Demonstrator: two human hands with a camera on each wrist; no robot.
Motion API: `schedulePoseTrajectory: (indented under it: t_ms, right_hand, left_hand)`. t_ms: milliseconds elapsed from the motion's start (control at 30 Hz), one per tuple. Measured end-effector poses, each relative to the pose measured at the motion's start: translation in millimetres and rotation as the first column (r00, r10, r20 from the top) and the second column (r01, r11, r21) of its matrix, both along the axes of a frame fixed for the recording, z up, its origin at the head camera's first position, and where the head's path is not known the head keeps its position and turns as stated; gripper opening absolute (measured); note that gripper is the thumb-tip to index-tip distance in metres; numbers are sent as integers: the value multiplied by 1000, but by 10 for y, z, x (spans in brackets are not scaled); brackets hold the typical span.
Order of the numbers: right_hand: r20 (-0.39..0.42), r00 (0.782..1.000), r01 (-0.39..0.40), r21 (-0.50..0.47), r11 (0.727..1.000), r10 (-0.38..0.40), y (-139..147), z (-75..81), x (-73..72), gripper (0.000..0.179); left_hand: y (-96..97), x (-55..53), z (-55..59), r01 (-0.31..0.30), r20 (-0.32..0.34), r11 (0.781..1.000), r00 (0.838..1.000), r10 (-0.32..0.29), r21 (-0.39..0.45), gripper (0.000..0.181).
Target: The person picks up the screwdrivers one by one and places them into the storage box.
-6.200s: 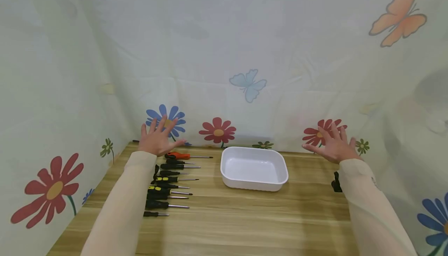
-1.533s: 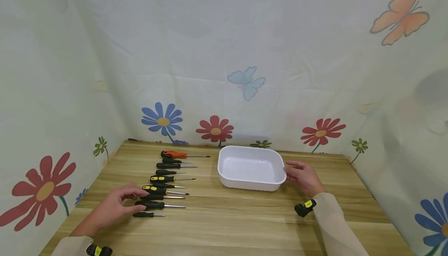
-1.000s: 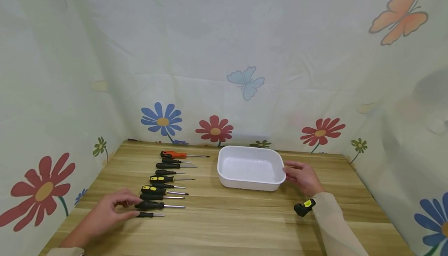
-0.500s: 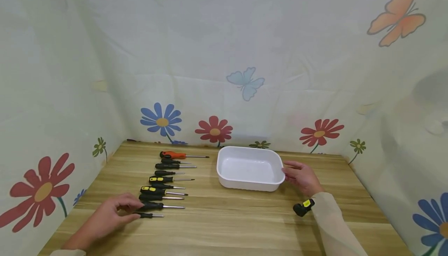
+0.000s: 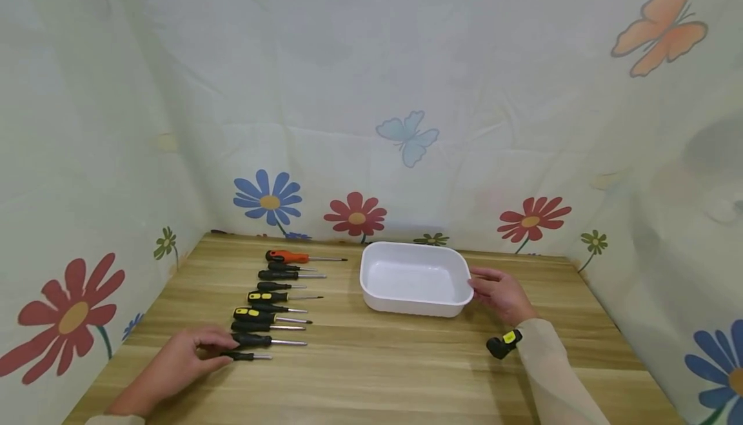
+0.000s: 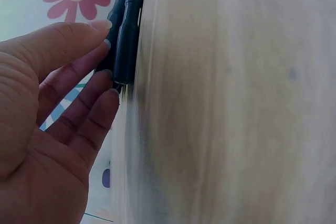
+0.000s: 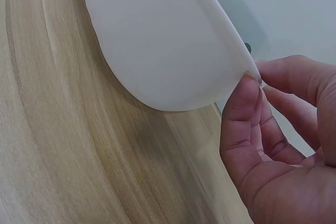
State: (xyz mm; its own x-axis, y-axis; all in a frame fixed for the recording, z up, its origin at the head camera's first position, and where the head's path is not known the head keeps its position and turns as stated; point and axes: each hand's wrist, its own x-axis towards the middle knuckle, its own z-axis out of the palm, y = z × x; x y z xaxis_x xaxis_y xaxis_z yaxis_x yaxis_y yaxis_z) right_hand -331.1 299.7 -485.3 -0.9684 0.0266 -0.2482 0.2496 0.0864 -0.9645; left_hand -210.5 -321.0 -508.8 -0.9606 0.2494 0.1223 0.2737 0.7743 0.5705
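Note:
In the head view my left hand is low at the left, by the handle ends of the two nearest screwdrivers. Its thumb and fingertips are right at the small black screwdriver and the larger black screwdriver behind it. Seen from the left wrist, the loosely bent fingers and thumb stand apart, beside the black handle. On the other side, my right hand pinches the right rim of a white plastic basin between thumb and fingers. The basin stands upright on the table and holds nothing.
Behind the nearest two lie several more screwdrivers in a column, shafts pointing right: black ones, black-and-yellow ones and an orange one at the back. A flowered cloth encloses the wooden table at the back and sides.
Both hands were raised and spread at first. The right hand has come down to the basin's rim, the left to the screwdrivers, then slightly toward the nearest one. The screwdrivers lie as before.

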Motion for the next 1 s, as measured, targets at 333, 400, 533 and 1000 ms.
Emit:
schedulePoseTrajectory:
  t_ms: [333,400,533,1000]
  right_hand:
    - [1,1000,-10,5,1000,10,15,34,17,53]
    - [2,1000,-11,3,1000,11,14,36,19,53]
    - [6,1000,-11,5,1000,11,7,32,20,53]
    - [7,1000,-6,-1,1000,6,18,12,-7,54]
  left_hand:
    - [17,-32,-11,38,-86,999,995,-41,-27,20]
    - [20,-31,-17,38,-69,999,997,-40,-19,19]
    - [24,-21,-25,34,-51,999,998,-36,-29,20]
    - [38,-42,12,53,-5,993,999,-54,-109,22]
